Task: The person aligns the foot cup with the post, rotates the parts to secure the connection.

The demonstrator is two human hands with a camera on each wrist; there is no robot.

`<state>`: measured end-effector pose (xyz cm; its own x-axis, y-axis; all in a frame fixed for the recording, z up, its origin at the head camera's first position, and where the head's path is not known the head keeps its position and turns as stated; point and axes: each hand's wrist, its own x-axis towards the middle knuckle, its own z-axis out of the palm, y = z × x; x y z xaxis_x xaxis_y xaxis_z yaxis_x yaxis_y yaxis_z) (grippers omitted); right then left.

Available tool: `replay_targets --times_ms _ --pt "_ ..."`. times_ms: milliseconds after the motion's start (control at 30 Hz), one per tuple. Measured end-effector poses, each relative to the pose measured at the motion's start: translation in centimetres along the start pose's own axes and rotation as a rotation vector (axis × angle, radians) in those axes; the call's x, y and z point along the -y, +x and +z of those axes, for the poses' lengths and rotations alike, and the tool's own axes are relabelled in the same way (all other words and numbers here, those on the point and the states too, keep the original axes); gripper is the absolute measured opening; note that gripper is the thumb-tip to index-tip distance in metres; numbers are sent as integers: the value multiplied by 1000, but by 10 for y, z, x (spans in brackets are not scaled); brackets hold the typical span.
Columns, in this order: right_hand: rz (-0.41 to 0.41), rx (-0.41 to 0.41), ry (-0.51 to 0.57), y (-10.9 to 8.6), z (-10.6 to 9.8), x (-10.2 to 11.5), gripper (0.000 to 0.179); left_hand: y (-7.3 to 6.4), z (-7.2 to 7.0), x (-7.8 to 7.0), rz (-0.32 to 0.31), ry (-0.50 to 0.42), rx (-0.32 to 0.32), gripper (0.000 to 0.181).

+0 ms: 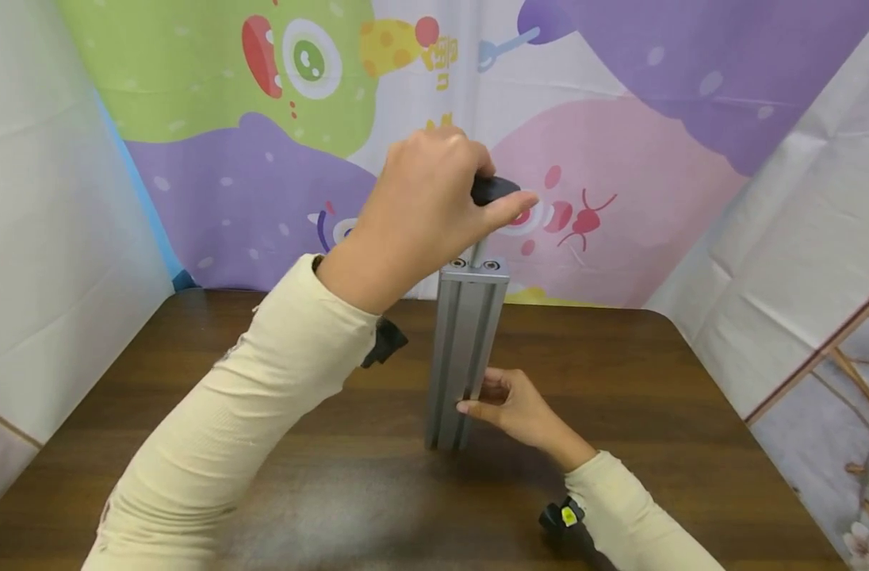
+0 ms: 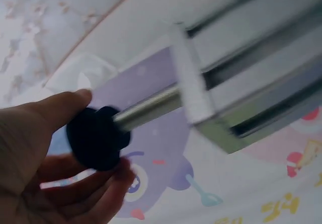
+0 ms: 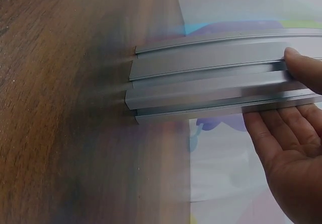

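Smooth metal profile (image 1: pixel 467 349), matt knob (image 2: pixel 93 141) (plastic-looking), glossy wood-grain tabletop (image 1: pixel 342 500)

No word could be read for certain from where I stood. The only lettering I could make out was a cluster of bright yellow printed characters (image 1: pixel 442 62) on the white part of the colourful cartoon-patterned cloth backdrop (image 1: pixel 620 71), between a yellow spotted party hat (image 1: pixel 388 46) and a pale blue spoon shape (image 1: pixel 507 49). A few more yellow strokes (image 1: pixel 438 121) showed just above the person's left hand (image 1: pixel 420 198), which hid whatever lay below. The left wrist view caught yellow characters too, low on the cloth, but they were blurred and partly cut off.
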<state>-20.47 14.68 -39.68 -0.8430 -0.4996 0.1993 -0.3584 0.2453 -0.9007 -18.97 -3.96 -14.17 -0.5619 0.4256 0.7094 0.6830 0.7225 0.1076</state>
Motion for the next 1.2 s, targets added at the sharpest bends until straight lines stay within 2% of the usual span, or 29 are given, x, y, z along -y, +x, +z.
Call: replay_targets --times_ms 133,267,367,467,567,633,700,767,833,1000,1067,1133,1200 --pt "5 -10 -4 0 1 -1 28 4 -10 7 26 -171 153 26" --pt "18 -14 11 0 0 -1 28 10 -20 17 -1 -414 369 29" --pt "27 -15 14 0 0 0 29 15 -25 24 -20 -593 501 32" --pt "29 -15 -1 0 1 2 29 18 -26 31 -23 -686 575 34" --pt "32 -13 -13 0 1 3 29 19 -23 36 -46 -752 595 36" --pt "35 -13 -13 0 0 4 29 18 -19 38 -57 -789 579 38" --pt "40 -13 -16 -1 0 4 28 16 -14 38 -54 -817 535 39" --pt "39 -14 -20 -1 1 3 28 13 -9 36 -49 -788 473 43" --pt "37 -14 -22 0 1 3 29 9 -5 32 -43 -666 385 48" --pt "36 -4 2 0 1 1 31 -6 1 14 -46 -142 93 59" --pt "35 1 11 0 1 0 31 -10 2 7 -40 15 -6 62" --pt "34 4 15 0 1 0 31 -11 4 2 -26 107 -71 62" --pt "33 7 14 0 1 0 31 -12 6 0 -25 135 -100 59"
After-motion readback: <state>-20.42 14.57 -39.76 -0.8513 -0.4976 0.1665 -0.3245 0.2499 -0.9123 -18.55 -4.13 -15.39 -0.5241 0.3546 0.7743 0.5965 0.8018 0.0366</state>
